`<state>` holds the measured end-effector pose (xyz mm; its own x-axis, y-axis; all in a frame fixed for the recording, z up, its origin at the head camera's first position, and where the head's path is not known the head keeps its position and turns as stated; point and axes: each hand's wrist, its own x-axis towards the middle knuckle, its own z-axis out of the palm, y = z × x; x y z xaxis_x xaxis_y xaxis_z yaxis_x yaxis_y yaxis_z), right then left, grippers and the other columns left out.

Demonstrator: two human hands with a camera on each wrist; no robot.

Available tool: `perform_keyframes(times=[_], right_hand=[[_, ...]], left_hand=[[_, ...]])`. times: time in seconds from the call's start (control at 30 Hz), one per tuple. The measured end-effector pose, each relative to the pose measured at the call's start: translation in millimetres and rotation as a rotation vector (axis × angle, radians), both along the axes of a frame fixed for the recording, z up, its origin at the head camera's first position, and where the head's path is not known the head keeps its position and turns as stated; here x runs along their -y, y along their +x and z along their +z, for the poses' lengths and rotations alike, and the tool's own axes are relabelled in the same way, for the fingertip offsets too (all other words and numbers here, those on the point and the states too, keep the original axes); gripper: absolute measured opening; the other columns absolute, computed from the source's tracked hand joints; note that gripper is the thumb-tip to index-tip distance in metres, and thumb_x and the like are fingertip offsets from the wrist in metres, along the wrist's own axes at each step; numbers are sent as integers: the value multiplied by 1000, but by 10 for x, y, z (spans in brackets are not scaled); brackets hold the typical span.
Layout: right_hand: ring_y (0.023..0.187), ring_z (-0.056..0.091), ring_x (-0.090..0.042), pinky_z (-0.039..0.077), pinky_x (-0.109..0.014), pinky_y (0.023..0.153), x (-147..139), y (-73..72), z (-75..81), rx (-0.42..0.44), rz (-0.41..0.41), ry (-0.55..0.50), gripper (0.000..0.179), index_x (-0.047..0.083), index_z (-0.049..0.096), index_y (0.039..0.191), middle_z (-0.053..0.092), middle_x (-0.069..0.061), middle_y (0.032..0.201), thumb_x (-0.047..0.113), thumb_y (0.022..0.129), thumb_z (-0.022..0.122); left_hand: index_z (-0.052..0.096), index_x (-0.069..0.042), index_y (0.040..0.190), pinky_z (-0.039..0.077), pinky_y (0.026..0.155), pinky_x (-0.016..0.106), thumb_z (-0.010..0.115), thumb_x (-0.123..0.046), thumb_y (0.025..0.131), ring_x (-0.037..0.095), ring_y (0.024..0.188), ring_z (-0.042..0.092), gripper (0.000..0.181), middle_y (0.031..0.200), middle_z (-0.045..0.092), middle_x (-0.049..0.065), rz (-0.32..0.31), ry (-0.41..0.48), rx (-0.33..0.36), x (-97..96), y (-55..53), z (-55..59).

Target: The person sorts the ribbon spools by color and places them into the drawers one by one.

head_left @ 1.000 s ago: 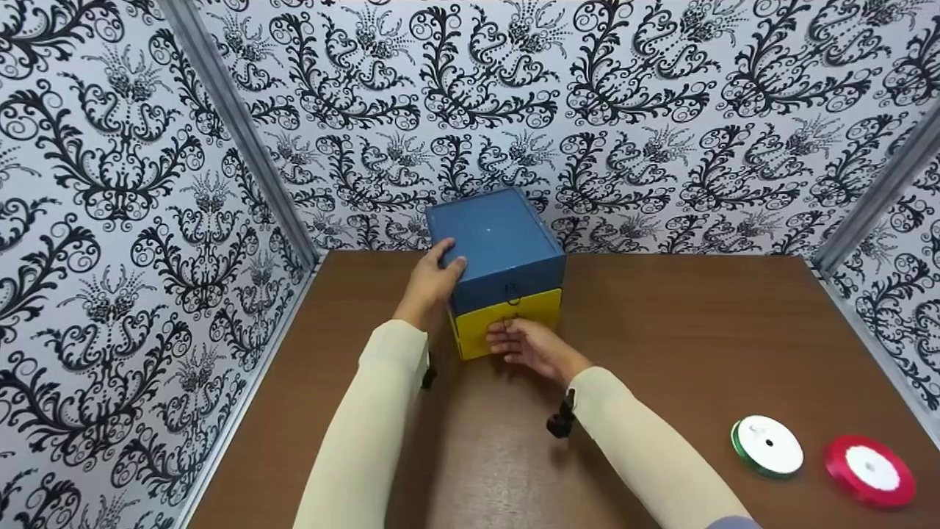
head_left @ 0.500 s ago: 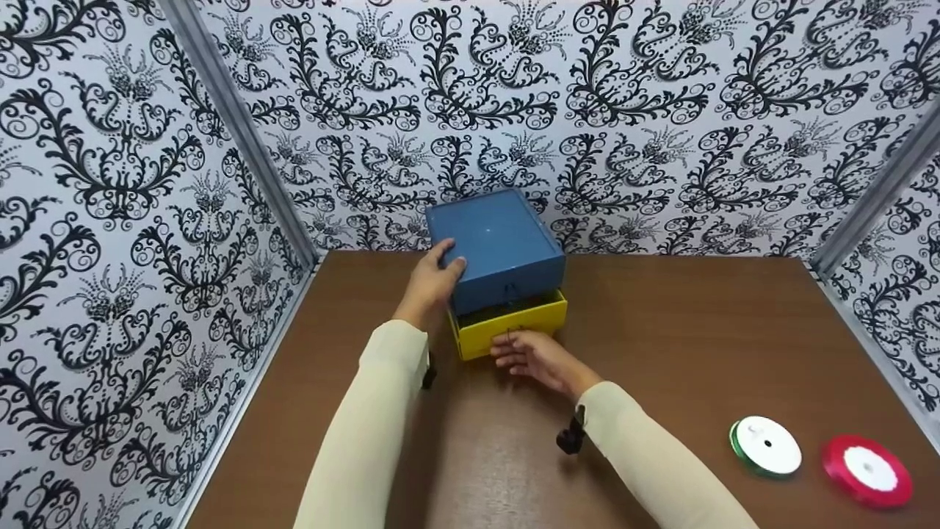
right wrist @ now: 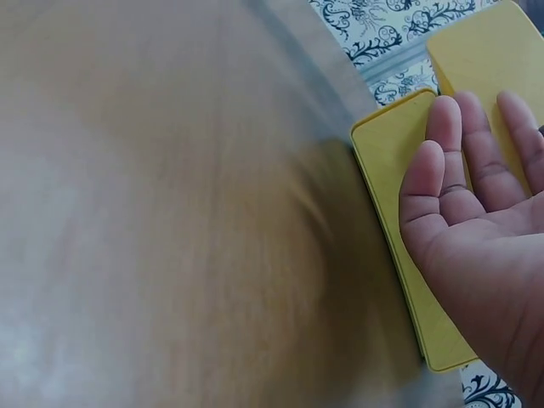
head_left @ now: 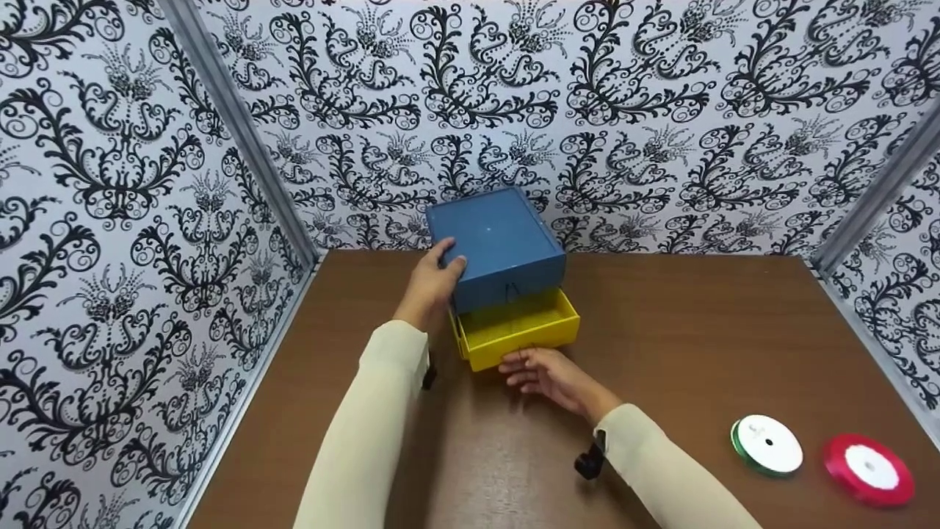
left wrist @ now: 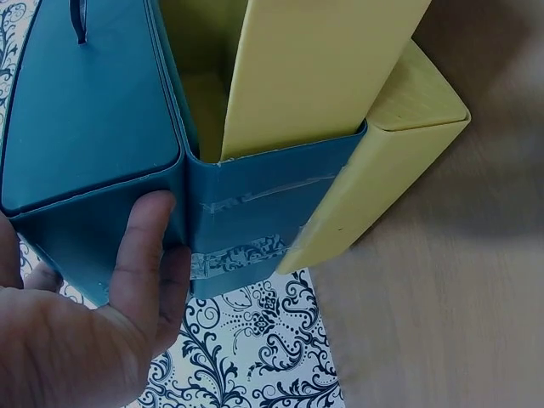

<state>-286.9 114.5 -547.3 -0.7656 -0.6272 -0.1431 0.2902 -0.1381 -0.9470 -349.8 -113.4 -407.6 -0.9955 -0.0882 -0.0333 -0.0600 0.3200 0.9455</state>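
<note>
One left grip [head_left: 433,283]: bare hand at nine o'clock of the blue box, fingers extended and pressed along its side.
Blue box [head_left: 496,235]: at centre, above the drawer; smooth, stiff and probably light, hence likely to slide on the counter [head_left: 683,353] unless braced at its side wall.
Yellow drawer [head_left: 556,335]: partly out toward five o'clock; rigid, thin-walled, presumably light, its front edge best kept level. Its rear is hidden beneath the box.
Pull loop [head_left: 532,345]: on the drawer's front; slender, the natural hold for a gentle, straight pull.
Right grip [head_left: 551,376]: at five o'clock of the drawer, upper digits apparently hooked on the loop, lower fingers loosely extended; the thumb's place is obscured.
Green spool [head_left: 769,444]: flat, at four o'clock of the box; its winding mostly concealed by the white face.
Red spool [head_left: 870,470]: beside the green, not touching; outline blurred.
</note>
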Motion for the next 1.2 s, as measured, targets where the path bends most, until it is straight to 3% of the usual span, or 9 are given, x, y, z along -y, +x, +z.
perform_keyframes(times=[0.13, 0.4, 0.67, 0.9, 1.07, 1.2], right_hand=[[109, 51, -39, 39, -48, 92, -35, 88, -2, 11, -2, -15, 39, -2, 52, 124, 55, -18, 122, 16, 91, 42], [107, 52, -36, 40, -47, 91, -136, 257, -10, 33, 6, -26, 38, -3, 52, 123, 54, -19, 123, 15, 91, 42], [101, 56, -30, 42, -47, 89, -238, 438, -57, 47, 15, -42, 38, -5, 52, 122, 56, -19, 121, 12, 90, 41], [99, 58, -27, 46, -39, 82, -322, 577, -110, 27, 46, -61, 38, -7, 52, 122, 56, -18, 120, 6, 89, 39], [98, 58, -26, 46, -39, 82, -337, 648, -104, 31, 45, -74, 38, -7, 52, 122, 56, -19, 121, 6, 88, 40], [99, 58, -27, 46, -41, 83, -339, 699, -112, 50, 43, -65, 38, -7, 52, 123, 55, -19, 122, 6, 89, 40]], left_hand=[[44, -23, 137, 26, 105, 34, 56, -28, 91, 21, 130, 31, 48, 144, 35, 6, 14, -19, -10, -10, 2, -3], [44, -22, 137, 25, 106, 33, 57, -24, 90, 19, 130, 29, 48, 144, 34, 6, 20, 83, -6, -22, -3, -30], [44, -23, 137, 26, 105, 31, 58, -24, 90, 17, 130, 29, 49, 145, 33, 3, 27, 105, -1, -37, 3, -35], [42, -24, 138, 26, 105, 33, 57, -24, 91, 18, 133, 25, 50, 147, 29, 2, 19, 135, 19, -45, 20, -12], [44, -23, 137, 26, 105, 33, 57, -24, 91, 19, 130, 29, 48, 145, 33, 5, 27, 98, -7, -35, 9, -8], [44, -23, 137, 26, 105, 32, 58, -23, 90, 18, 129, 29, 48, 145, 32, 4, 29, 145, 4, -42, 5, -23]])
